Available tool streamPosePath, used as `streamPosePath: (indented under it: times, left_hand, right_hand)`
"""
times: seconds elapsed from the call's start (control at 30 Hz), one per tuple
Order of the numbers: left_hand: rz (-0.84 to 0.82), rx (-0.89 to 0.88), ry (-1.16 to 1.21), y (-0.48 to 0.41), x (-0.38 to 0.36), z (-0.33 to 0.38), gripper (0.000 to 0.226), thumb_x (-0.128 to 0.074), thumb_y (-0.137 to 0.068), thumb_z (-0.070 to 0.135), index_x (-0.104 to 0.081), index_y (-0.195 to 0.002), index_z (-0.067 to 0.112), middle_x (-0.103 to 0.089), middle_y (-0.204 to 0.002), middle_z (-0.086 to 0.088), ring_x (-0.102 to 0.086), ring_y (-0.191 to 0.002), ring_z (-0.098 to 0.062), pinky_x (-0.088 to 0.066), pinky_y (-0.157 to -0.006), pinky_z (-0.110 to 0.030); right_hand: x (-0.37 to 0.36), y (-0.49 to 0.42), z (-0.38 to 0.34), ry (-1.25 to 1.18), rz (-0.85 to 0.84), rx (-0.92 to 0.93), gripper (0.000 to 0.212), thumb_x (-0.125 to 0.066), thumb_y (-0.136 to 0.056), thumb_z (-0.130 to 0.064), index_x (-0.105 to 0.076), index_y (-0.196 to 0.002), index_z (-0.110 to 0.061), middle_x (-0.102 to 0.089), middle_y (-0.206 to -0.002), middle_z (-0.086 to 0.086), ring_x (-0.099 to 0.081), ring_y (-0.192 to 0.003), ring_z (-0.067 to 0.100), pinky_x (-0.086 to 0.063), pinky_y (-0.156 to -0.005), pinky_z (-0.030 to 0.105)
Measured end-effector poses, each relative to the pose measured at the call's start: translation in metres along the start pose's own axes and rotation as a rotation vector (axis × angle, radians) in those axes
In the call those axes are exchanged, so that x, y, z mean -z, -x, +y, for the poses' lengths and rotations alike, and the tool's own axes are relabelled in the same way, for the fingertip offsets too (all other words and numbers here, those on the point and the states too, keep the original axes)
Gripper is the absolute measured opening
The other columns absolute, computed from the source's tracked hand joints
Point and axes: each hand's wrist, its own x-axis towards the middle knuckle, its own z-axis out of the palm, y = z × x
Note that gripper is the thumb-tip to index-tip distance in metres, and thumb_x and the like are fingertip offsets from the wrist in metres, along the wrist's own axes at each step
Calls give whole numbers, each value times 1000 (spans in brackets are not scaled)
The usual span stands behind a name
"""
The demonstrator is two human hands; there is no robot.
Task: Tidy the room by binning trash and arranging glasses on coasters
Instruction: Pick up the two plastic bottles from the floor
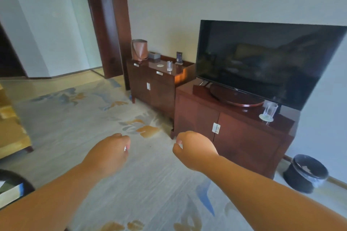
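Both my arms reach forward over the carpet. My left hand [110,150] and my right hand [193,147] hang with loosely curled fingers, and neither holds anything I can make out. A clear glass [270,110] stands on a round coaster [266,117] on the TV cabinet [234,137], to the right of my right hand. On the farther, taller cabinet [150,84] a second glass [169,65] stands on bare wood, just right of an empty coaster [160,65]. A black bin [306,172] with a liner and some trash inside sits on the floor, right of the TV cabinet.
A large dark TV [268,60] fills the TV cabinet's top. On the far cabinet are a brown leather container [139,49], a tissue box [154,55] and a small card stand [179,57]. A yellow upholstered seat [11,127] stands at the left. Patterned carpet lies underfoot.
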Motion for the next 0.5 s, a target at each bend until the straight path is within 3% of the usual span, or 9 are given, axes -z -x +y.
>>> streamPosePath:
  times: [0.13, 0.3, 0.5]
  left_hand:
    - [9, -63, 0, -44, -8, 21, 8, -53, -88, 22, -53, -83, 28, -49, -90, 5, -60, -85, -22, -41, -67, -28]
    - [8, -122, -8, -107, -22, 24, 7, -55, -86, 24, -61, -88, 22, -62, -91, 2, -60, -86, -21, -48, -72, -30]
    - [0, -180, -17, -204, -27, 10, 8, -52, -85, 24, -59, -82, 22, -62, -86, 1, -60, -81, -22, -49, -69, -33]
  right_hand:
    - [4, -23, 34, -34, 28, -82, 21, -40, -88, -30, -50, -75, -17, -53, -81, 3, -52, -71, 24, -44, -62, 32]
    - [5, -61, 61, -77, 79, -121, 27, -42, -92, -33, -61, -96, -15, -60, -98, 4, -59, -84, 25, -52, -74, 36]
    - [8, -141, 70, -43, 132, -175, 26, -44, -93, -33, -61, -94, -15, -60, -97, 3, -59, -83, 24, -53, -74, 36]
